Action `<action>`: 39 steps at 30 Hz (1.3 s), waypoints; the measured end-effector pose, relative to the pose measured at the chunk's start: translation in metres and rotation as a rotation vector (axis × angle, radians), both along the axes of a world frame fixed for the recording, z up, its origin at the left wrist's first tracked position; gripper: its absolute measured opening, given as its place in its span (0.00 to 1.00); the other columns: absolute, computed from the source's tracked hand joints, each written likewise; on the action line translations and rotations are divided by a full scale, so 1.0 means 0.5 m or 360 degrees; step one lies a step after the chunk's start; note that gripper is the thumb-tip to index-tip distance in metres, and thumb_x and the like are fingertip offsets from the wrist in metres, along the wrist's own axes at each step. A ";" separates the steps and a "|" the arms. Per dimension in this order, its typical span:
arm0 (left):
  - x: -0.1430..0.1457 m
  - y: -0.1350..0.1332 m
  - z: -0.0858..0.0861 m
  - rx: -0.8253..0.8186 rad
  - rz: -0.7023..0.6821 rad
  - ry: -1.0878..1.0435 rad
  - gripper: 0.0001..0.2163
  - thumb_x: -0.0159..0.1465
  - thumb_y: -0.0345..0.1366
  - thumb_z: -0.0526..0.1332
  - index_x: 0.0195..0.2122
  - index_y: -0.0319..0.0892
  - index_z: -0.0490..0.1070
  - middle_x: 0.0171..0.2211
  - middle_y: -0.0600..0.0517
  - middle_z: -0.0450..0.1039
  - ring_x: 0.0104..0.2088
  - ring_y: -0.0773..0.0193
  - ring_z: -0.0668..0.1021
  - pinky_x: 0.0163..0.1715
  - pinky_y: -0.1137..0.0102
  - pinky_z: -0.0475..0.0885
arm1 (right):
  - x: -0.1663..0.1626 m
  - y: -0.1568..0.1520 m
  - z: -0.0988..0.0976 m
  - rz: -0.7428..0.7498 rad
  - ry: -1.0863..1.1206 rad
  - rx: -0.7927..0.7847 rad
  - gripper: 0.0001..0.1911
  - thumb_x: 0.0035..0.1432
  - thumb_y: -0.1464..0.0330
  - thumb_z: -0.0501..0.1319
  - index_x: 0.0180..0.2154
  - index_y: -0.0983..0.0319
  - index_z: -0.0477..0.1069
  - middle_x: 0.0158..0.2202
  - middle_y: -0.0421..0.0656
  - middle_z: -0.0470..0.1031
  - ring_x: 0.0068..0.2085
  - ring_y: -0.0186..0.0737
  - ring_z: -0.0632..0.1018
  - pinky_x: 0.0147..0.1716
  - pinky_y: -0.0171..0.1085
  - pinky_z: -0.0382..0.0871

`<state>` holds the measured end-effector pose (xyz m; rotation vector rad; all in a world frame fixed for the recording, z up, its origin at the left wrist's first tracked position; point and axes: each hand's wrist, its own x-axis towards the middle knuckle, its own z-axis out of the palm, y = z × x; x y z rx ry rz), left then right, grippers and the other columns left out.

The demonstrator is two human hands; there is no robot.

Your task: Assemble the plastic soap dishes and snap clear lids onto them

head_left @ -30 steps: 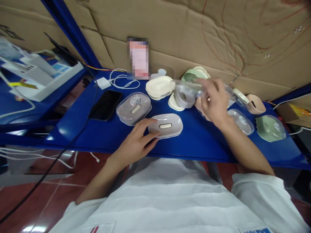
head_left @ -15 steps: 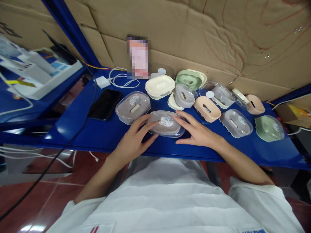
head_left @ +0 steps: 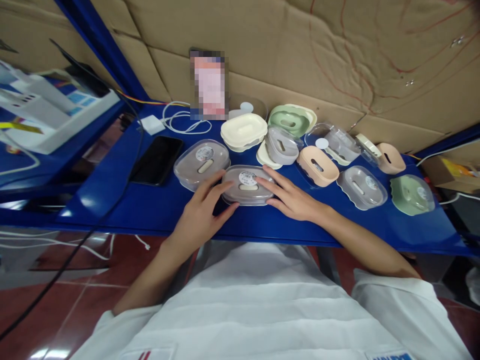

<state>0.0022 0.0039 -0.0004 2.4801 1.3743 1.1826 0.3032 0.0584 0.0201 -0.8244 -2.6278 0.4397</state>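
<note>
Between my two hands a grey soap box [head_left: 232,193] with a clear lid lies on the blue table; a round label [head_left: 248,178] is on the lid. My left hand [head_left: 198,212] holds its left end, thumb at the near edge and fingers on the far side and top. From the right, my right hand [head_left: 294,199] curves round the other end, with fingertips on the lid and the thumb at the near corner. Just behind my left fingers, a second lidded grey soap box [head_left: 202,164] stands beside the held one.
Further back are a cream soap box [head_left: 244,131], a green one [head_left: 287,121] and an open grey one [head_left: 283,150]. Peach [head_left: 318,167], grey [head_left: 363,190] and green [head_left: 410,195] ones stand to the right. A black phone [head_left: 157,160], a charger [head_left: 152,125] and its cable lie left.
The lid has shifted left over the grey base, and its label now sits above the pale slot. My right hand has moved left, its fingers further over the lid. The view has shifted slightly.
</note>
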 end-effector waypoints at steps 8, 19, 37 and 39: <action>-0.002 0.001 -0.004 0.0002 -0.0023 -0.0011 0.18 0.73 0.38 0.68 0.62 0.46 0.69 0.66 0.41 0.73 0.66 0.49 0.78 0.66 0.53 0.77 | 0.002 0.001 0.001 0.0066 0.0008 0.0140 0.31 0.77 0.61 0.60 0.76 0.53 0.60 0.80 0.53 0.51 0.79 0.55 0.57 0.75 0.59 0.61; 0.000 0.002 -0.003 0.0042 -0.0077 0.0102 0.21 0.74 0.37 0.67 0.65 0.45 0.66 0.67 0.37 0.70 0.67 0.47 0.76 0.66 0.50 0.76 | 0.012 -0.001 -0.015 0.0036 0.0004 0.0311 0.32 0.74 0.62 0.65 0.75 0.54 0.64 0.79 0.54 0.56 0.77 0.55 0.63 0.73 0.55 0.67; 0.012 -0.003 -0.002 0.0360 0.0337 0.0325 0.17 0.67 0.32 0.68 0.57 0.44 0.73 0.58 0.39 0.77 0.60 0.41 0.79 0.61 0.45 0.72 | 0.044 0.053 -0.004 -0.0694 -0.0233 0.0628 0.28 0.76 0.59 0.58 0.69 0.67 0.68 0.60 0.59 0.78 0.61 0.62 0.77 0.65 0.61 0.65; 0.012 -0.002 -0.001 0.0409 0.0304 0.0337 0.16 0.68 0.30 0.67 0.56 0.43 0.73 0.58 0.38 0.77 0.59 0.42 0.79 0.61 0.47 0.72 | 0.037 0.045 -0.004 -0.0609 -0.0193 0.0640 0.23 0.77 0.60 0.57 0.64 0.65 0.74 0.54 0.56 0.81 0.55 0.57 0.79 0.62 0.58 0.66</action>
